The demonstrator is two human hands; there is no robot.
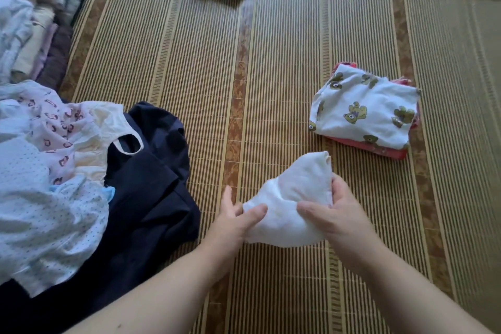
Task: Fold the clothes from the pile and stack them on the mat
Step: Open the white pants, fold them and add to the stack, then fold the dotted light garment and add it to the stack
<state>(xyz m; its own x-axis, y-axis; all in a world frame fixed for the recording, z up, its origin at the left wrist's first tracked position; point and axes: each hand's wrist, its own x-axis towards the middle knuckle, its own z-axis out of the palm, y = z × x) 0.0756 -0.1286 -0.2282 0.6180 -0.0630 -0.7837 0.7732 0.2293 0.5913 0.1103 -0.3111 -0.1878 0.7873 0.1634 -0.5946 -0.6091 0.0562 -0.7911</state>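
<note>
At the left, the unfolded pile (pixel 54 171) is lying rumpled on the woven mat (pixel 271 62), with dotted white and pink-printed pieces spilling over a navy garment (pixel 151 184). Near the middle, a small white cloth (pixel 287 203) is bunching softly above the mat, held between both hands (its far corner is poking up). To the right, the folded stack (pixel 363 114) is sitting on the mat, a bear-printed white piece lying on top of red ones. The left hand (pixel 238 219) is pinching the cloth's left edge under its thumb, while the right hand (pixel 333 214) is gripping the right side, fingers curling round it.
</note>
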